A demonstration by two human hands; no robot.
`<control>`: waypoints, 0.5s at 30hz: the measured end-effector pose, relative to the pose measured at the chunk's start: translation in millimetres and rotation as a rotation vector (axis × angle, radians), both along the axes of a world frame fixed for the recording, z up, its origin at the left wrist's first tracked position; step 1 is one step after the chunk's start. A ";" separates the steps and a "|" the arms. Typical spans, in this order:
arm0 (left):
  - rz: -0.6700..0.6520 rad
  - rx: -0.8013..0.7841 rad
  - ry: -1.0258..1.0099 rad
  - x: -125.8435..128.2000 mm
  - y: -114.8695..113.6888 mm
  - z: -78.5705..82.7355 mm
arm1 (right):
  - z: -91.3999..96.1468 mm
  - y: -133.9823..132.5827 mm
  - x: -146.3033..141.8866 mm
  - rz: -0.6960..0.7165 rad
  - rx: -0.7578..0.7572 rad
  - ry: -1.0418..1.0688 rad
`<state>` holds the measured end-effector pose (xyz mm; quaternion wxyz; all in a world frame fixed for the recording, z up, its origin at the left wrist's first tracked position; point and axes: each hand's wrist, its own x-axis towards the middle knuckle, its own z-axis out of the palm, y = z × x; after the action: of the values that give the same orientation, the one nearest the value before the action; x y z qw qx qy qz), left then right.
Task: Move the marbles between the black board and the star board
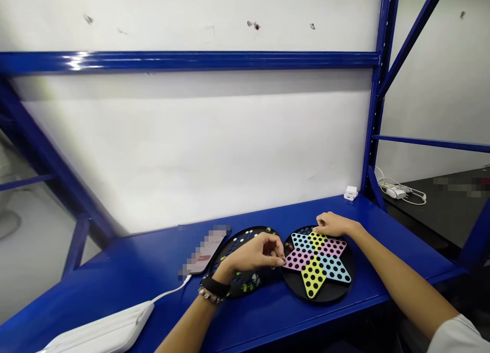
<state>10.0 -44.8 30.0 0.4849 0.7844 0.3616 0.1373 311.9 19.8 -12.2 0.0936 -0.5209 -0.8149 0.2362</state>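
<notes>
In the lower left of the frame lies a long white plastic box (103,328); its thin white cable (174,292) runs to a flat phone (206,251) just beside the marbles' tray. If the left forearm catches this cable, I think the phone may be dragged.

Right of the phone, the left hand (254,252) reaches over a round black tray (268,279) with small coloured marbles (254,280). A low wrist could tip it and make marbles roll.

The left thumb and fingertip meet at the left point of the star-shaped pink, yellow and blue board (316,263), which sits on a black disc (294,287) right of centre; whether they pinch anything, I cannot tell. At its far edge the right hand (332,224) has curled fingers, their hold hidden. Uneven pressing may tilt the board.
</notes>
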 end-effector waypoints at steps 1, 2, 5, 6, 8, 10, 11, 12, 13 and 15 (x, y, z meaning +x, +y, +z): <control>-0.032 -0.028 -0.010 3.4 -0.7 -2.8 | 0.3 -0.2 -0.3 0.000 -0.001 -0.001; -0.061 -0.055 -0.017 6.0 -1.0 -5.3 | 0.9 -0.7 -0.6 -0.001 -0.002 -0.002; -0.080 -0.063 -0.034 6.6 1.5 -6.6 | 2.6 -2.5 -1.4 0.003 -0.008 -0.004; -0.053 -0.030 -0.040 3.9 3.2 -4.1 | 2.8 -2.9 -1.4 0.004 -0.006 -0.006; 0.036 0.065 -0.037 -5.2 6.6 4.5 | 2.3 -2.9 -1.2 0.006 0.001 -0.009; 0.133 0.169 0.021 -17.9 7.4 15.7 | 0.5 -1.9 -0.6 0.011 0.012 -0.010; 0.171 0.211 0.076 -24.8 5.5 21.1 | -0.7 -1.1 -0.2 0.016 0.017 -0.010; 0.202 0.241 0.139 -31.9 1.7 25.8 | -2.0 -0.2 0.1 0.019 0.021 -0.010; 0.223 0.252 0.209 -38.9 -4.2 29.4 | -3.3 0.6 0.3 0.020 0.025 -0.011; 0.231 0.224 0.328 -52.3 -21.9 32.6 | -5.5 2.2 0.6 0.021 0.028 -0.011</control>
<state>-42.4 -66.7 62.6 0.3108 0.7983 0.5057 0.1020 312.5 22.0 -17.6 0.0938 -0.5121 -0.8242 0.2229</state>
